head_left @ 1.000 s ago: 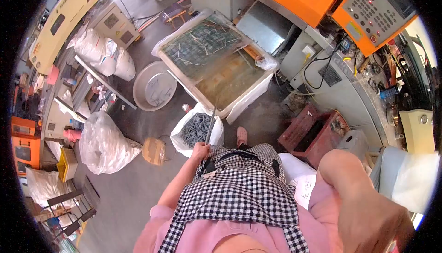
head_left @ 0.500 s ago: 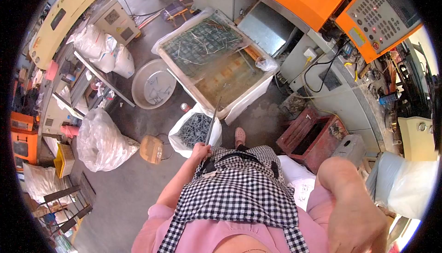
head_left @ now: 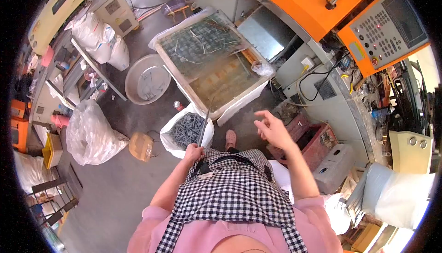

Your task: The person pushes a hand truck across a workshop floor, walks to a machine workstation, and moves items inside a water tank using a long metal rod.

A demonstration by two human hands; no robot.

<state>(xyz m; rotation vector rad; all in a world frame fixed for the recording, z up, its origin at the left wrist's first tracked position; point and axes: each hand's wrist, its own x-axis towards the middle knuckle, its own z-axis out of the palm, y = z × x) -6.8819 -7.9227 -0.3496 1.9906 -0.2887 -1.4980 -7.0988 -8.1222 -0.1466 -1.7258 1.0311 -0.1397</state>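
My left hand [head_left: 194, 152] is closed around the lower end of a thin dark rod [head_left: 205, 122], which points up and away towards the water-filled tub. Beneath the rod stands a white sack [head_left: 166, 135] of grey plastic pieces [head_left: 188, 128], just beyond that hand. My right hand [head_left: 272, 128] hangs in the air over the floor, fingers apart and nothing in them, near the red metal box [head_left: 317, 149]. In front lies the wide pale-rimmed tub [head_left: 186, 77] of murky water, with a dark mesh and thin sticks at its far side.
A round basin [head_left: 133, 87] with a few grey pieces stands left of the tub. Further left are a clear plastic bag [head_left: 92, 135] and a wooden stool [head_left: 141, 146]. An orange machine with a control panel [head_left: 380, 34] rises at the right. A can [head_left: 177, 105] stands beside the sack.
My right hand has swung from low at the right, close to the camera, forward to above the floor before the tub. My left hand still grips the rod; the view has shifted slightly.
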